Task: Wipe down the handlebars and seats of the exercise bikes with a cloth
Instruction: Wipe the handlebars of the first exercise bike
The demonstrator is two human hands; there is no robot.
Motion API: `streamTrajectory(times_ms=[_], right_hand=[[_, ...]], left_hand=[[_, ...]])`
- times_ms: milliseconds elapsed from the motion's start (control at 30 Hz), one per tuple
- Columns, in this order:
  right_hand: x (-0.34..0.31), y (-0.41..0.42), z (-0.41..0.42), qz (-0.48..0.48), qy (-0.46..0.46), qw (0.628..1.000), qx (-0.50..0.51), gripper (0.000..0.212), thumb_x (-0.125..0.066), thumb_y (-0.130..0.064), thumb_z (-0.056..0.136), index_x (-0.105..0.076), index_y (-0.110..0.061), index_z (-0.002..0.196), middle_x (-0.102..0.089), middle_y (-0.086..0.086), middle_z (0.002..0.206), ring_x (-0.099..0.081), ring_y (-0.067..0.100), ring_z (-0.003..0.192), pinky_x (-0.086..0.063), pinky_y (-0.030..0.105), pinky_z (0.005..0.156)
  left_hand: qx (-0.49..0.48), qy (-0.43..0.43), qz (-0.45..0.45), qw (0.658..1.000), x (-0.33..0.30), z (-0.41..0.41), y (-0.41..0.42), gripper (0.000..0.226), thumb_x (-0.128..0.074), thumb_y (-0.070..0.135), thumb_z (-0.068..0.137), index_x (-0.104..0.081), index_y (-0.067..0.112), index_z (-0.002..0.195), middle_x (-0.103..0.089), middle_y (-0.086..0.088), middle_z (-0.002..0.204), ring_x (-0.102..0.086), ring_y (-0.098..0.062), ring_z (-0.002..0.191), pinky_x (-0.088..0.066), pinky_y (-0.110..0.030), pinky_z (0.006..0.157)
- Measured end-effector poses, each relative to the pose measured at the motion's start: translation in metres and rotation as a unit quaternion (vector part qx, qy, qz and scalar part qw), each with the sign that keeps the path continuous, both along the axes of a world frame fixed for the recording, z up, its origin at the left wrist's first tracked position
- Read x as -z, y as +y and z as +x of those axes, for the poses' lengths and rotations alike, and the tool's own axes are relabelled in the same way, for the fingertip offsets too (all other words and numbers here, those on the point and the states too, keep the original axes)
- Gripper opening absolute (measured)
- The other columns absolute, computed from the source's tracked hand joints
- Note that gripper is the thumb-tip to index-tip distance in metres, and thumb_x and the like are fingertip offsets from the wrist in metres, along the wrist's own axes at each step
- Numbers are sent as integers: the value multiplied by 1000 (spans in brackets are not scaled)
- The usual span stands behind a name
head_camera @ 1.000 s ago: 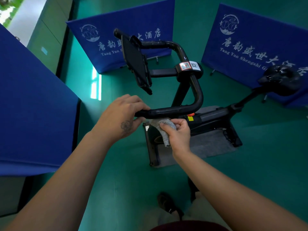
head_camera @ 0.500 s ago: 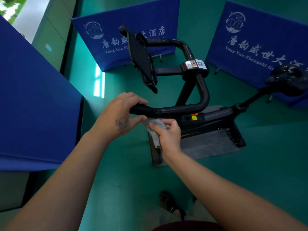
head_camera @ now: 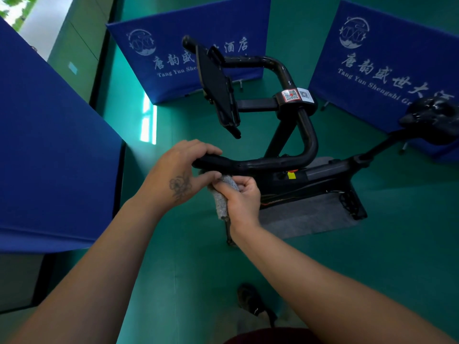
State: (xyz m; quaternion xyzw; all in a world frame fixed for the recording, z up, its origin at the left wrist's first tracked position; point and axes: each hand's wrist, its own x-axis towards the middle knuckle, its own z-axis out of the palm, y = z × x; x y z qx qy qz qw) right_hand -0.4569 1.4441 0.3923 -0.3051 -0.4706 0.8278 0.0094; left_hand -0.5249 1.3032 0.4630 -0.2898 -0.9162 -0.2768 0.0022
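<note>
A black exercise bike stands on the green floor. Its looped black handlebar (head_camera: 270, 161) runs from near centre up to the far bar. My left hand (head_camera: 177, 176) curls over the near end of the handlebar, fingers on top and thumb underneath. My right hand (head_camera: 242, 199) grips a bunched grey cloth (head_camera: 221, 202) just below that bar end, right beside my left thumb. The black seat (head_camera: 434, 120) sits at the far right on its post. A black tablet holder (head_camera: 216, 88) tilts above the bars.
Blue banner partitions stand at the left (head_camera: 49, 145), behind the bike (head_camera: 188, 60) and at the right (head_camera: 387, 63). A grey mat (head_camera: 308, 217) lies under the bike's base. My dark shoe (head_camera: 250, 300) is on the floor below my arms.
My right hand with the cloth has slid left along the underside of the bar toward my left thumb. My left hand keeps its hold on the bar end.
</note>
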Motion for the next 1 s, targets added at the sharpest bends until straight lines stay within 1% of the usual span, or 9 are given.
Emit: streamTrajectory(times_ms=[267, 467, 567, 633, 700, 800, 867, 933, 1000], right_hand=[[11, 20, 11, 57, -47, 997, 16, 34, -89, -7, 81, -59, -13, 96, -69, 8, 84, -71, 23, 77, -61, 45, 78], [2, 6, 5, 19, -28, 999, 6, 35, -89, -6, 80, -58, -10, 97, -69, 3, 77, -71, 18, 74, -60, 36, 75], [0, 3, 6, -2, -13, 1000, -15, 35, -88, -5, 81, -57, -10, 97, -68, -2, 70, -70, 15, 71, -60, 31, 72], [0, 7, 8, -4, -8, 999, -33, 33, -86, -3, 83, -58, -9, 98, -69, 1, 75, -71, 16, 74, -60, 32, 73], [0, 11, 10, -11, 5, 998, -54, 33, -84, -1, 84, -57, -8, 101, -71, 8, 85, -71, 21, 81, -60, 33, 75], [-1, 15, 12, -16, 25, 996, -83, 42, -85, 1, 76, -55, -8, 105, -69, 15, 98, -69, 24, 88, -59, 34, 77], [0, 16, 12, -15, 35, 994, -107, 44, -82, 5, 77, -53, -7, 108, -68, 22, 106, -68, 26, 92, -58, 37, 80], [1, 17, 14, -8, 43, 991, -128, 47, -82, 2, 74, -54, -8, 110, -66, 30, 116, -69, 28, 97, -59, 45, 85], [2, 19, 16, 4, 55, 986, -160, 50, -82, -5, 69, -55, -10, 111, -68, 24, 117, -70, 28, 97, -60, 46, 83]], left_hand=[[3, -9, 11, 1000, -2, 1, -1, 43, -82, 36, 91, -69, 29, 131, -63, 21, 108, -54, -5, 99, -45, -22, 89], [-11, -32, 49, 998, -1, 5, 2, 50, -85, 29, 89, -67, 29, 135, -67, 17, 119, -61, -4, 112, -50, -30, 100], [-31, -69, 82, 994, 4, 11, 2, 73, -88, 25, 86, -54, 33, 150, -66, 16, 126, -62, -4, 115, -52, -27, 98], [-94, -127, 136, 978, 11, 19, 1, 89, -91, 29, 82, -42, 32, 156, -62, 15, 133, -62, -3, 116, -54, -22, 92], [-180, -217, 199, 939, 20, 28, -1, 94, -93, 41, 76, -41, 25, 153, -60, 10, 135, -66, -2, 111, -58, -24, 89], [-246, -319, 256, 879, 38, 40, -8, 77, -95, 56, 68, -63, 19, 128, -73, 3, 117, -74, -13, 104, -64, -39, 88], [-247, -351, 274, 860, 42, 47, -9, 62, -94, 55, 70, -71, 17, 113, -78, 0, 107, -76, -20, 100, -65, -33, 79], [-244, -357, 292, 853, 40, 52, -6, 50, -93, 46, 76, -73, 14, 108, -78, -1, 100, -76, -17, 92, -60, -23, 71], [-243, -354, 319, 845, 37, 56, -4, 45, -88, 40, 79, -72, 11, 109, -80, -4, 100, -75, -17, 89, -61, -27, 72]])
